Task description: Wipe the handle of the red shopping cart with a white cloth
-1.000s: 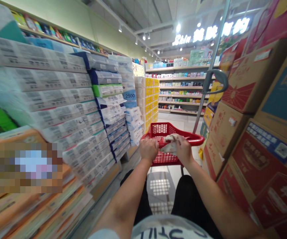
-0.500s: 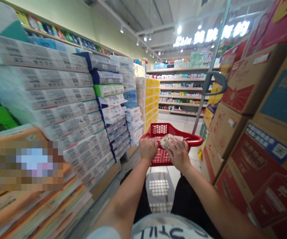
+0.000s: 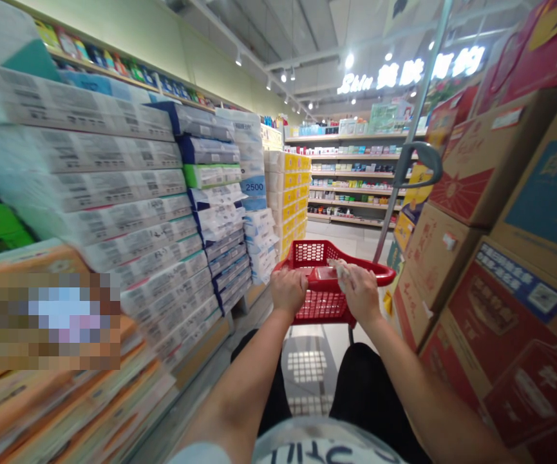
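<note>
A red plastic shopping cart (image 3: 324,305) with a latticed basket stands right in front of me. My left hand (image 3: 288,290) is wrapped round the left part of its red handle. Further right, my right hand (image 3: 361,291) has its fingers bent over a crumpled pale cloth or tissue (image 3: 340,270) at the handle bar. Most of the cloth is hidden under the fingers. Between the two hands a stretch of the red handle (image 3: 320,277) shows.
Tall stacks of wrapped paper packs (image 3: 128,174) line the left side. Cardboard boxes (image 3: 456,258) are piled on the right, beside a slanted metal pole (image 3: 388,222) with a grey handle. Stocked shelves (image 3: 355,174) stand ahead across the tiled floor.
My right hand has moved slightly right along the handle with the cloth, which is now more bunched under the fingers. More of the red handle shows. My left hand keeps its place.
</note>
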Available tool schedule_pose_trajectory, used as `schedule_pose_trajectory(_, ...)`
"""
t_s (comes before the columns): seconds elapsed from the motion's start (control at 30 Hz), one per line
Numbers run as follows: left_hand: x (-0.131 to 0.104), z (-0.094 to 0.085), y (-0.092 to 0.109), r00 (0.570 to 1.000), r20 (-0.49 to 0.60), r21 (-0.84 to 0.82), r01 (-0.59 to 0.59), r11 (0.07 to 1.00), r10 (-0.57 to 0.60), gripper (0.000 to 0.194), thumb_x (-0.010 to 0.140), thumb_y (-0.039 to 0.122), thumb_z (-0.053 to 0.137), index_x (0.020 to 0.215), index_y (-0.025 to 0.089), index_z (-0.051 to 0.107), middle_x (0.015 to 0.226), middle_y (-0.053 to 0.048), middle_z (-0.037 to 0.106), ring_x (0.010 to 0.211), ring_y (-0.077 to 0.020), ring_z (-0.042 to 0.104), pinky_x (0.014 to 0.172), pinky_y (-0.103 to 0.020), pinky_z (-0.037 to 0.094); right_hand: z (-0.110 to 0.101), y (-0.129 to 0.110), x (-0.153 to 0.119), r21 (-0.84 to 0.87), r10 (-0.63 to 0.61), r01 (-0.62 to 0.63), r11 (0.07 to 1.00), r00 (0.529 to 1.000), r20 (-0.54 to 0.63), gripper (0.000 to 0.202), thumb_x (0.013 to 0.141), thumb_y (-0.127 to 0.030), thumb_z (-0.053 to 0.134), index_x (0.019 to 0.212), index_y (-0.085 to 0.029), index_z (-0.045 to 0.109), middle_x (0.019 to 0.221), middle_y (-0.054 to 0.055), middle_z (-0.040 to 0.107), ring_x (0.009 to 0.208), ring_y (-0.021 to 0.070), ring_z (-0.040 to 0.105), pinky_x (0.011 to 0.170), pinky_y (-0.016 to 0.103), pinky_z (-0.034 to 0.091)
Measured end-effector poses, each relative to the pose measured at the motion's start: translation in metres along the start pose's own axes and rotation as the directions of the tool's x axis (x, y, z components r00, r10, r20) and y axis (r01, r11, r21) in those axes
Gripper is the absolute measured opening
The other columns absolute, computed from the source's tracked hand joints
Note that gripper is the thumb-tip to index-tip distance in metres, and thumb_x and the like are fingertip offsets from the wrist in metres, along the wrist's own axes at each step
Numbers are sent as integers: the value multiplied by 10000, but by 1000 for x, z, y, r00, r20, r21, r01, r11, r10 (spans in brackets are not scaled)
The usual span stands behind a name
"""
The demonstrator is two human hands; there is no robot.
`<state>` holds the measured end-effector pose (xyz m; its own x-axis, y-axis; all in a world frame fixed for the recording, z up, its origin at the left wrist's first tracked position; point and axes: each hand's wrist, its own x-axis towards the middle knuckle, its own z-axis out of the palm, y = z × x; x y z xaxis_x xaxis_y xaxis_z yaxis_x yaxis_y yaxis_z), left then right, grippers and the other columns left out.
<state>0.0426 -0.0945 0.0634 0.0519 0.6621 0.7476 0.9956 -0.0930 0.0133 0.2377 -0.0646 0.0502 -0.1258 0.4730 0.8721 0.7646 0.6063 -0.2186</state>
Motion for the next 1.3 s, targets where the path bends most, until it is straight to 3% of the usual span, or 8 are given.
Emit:
schedule_pose_trajectory(0.2,0,0,0,1000,-1,3,1,1000,-1,336,951,285,370,722,201,600,752,-56,655,801,-224,546,802,-412,288,0,1,-3,5,-190,190,982,980,65,302,935,-261,454,1194,-228,604,1210,87,607,1175,245,494,1055,449,311)
schedule_pose_trajectory(0.37,-1,-2,1,1000,17,-7,7,1000,-7,347,957,286,361,727,200,605,761,-66,661,821,-227,551,807,-409,288,-6,34,3,-16,22,-22,1000,1000,-6,328,954,-328,390,1072,-166,650,1001,105,682,923,232,596,893,397,404)
schedule_pose_trajectory(0.5,3,-4,-2,999,52,-25,6,1000,-5,326,948,283,384,746,195,626,764,-73,668,816,-224,558,799,-400,297,-10,48,10,-34,46,-44,998,997,66,359,953,-364,375,1027,-153,656,909,99,688,842,221,599,806,345,409)
schedule_pose_trajectory(0.63,16,-10,-14,990,140,10,16,1000,-17,331,943,281,393,758,191,652,812,-75,691,822,-218,578,788,-382,319,-8,35,11,-76,27,-20,997,995,101,355,961,-363,373,1028,-147,646,870,93,678,802,212,584,779,332,390)
schedule_pose_trajectory(0.77,31,-16,-18,954,246,82,155,985,-171,402,954,296,362,731,176,674,820,-94,712,803,-218,613,753,-363,339,-1,13,2,-164,-7,6,986,1000,-2,336,958,-373,400,1062,-153,631,876,92,662,788,214,564,774,349,370)
schedule_pose_trajectory(1.0,26,-9,7,987,133,40,90,995,-95,385,961,234,322,773,154,648,737,-105,689,713,-232,620,726,-380,326,10,-2,-6,-180,-35,4,984,985,-169,262,936,-332,453,1078,-202,631,956,90,672,825,234,577,798,393,377)
schedule_pose_trajectory(1.13,21,-1,13,995,70,18,64,998,-65,370,959,224,321,768,165,633,738,-102,680,722,-244,606,742,-397,321,12,-25,4,-86,-56,48,995,994,-90,261,906,-245,461,1102,-202,628,1050,100,672,945,253,589,860,415,406)
schedule_pose_trajectory(1.3,21,-2,5,994,102,-31,-47,998,50,276,944,235,390,801,179,620,762,-84,677,725,-242,604,715,-379,321,9,-37,5,-45,-278,279,959,960,33,398,873,-187,489,1259,-249,565,1253,74,607,1157,271,523,1006,456,371)
